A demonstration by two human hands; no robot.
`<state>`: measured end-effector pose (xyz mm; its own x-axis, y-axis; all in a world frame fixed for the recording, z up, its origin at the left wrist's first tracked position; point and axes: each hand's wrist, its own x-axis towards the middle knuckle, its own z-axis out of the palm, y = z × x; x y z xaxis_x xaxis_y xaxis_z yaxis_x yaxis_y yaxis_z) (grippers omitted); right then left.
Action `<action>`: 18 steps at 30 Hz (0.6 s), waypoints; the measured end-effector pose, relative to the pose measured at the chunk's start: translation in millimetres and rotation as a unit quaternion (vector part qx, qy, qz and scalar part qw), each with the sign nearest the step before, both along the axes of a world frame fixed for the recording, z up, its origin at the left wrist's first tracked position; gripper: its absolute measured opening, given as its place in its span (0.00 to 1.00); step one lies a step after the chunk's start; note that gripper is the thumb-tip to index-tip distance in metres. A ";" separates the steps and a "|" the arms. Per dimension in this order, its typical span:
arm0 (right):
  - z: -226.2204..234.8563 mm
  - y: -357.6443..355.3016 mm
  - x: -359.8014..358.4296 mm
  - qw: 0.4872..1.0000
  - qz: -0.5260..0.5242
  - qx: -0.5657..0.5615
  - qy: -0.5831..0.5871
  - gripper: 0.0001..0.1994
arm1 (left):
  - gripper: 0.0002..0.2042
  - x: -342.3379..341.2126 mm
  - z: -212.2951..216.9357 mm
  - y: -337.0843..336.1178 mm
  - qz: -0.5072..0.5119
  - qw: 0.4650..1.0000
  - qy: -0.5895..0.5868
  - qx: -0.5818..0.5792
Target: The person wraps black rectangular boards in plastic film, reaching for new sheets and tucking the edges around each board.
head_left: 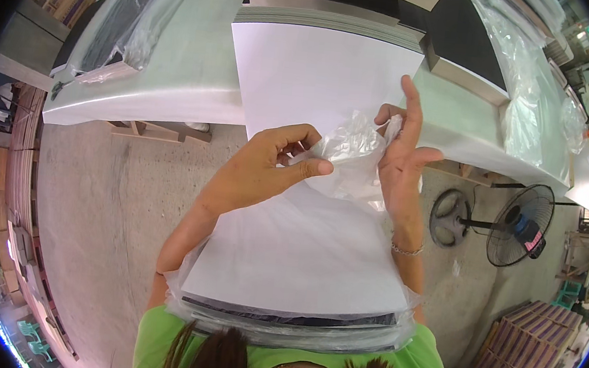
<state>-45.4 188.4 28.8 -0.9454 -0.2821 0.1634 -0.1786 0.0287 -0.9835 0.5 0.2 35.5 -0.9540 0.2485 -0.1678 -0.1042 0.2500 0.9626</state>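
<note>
Pinching crumpled clear plastic bag between left hand and right hand (both clamped), above near white sheet stack.

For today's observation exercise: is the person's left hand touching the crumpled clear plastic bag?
Touching. The head view shows the left hand pinching the clear plastic bag between thumb and fingers, no gap.
</note>
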 end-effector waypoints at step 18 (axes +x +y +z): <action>-17.7 -0.5 5.8 0.976 0.120 0.075 0.163 0.40 | 0.16 -15.9 -9.7 0.9 0.003 0.980 -0.113 0.164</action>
<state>-39.6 187.8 11.1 -0.7541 -0.5324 0.3846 -0.5008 0.0871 -0.8612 -15.4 1.1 25.8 -0.9031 0.3192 -0.2873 -0.3249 -0.0704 0.9431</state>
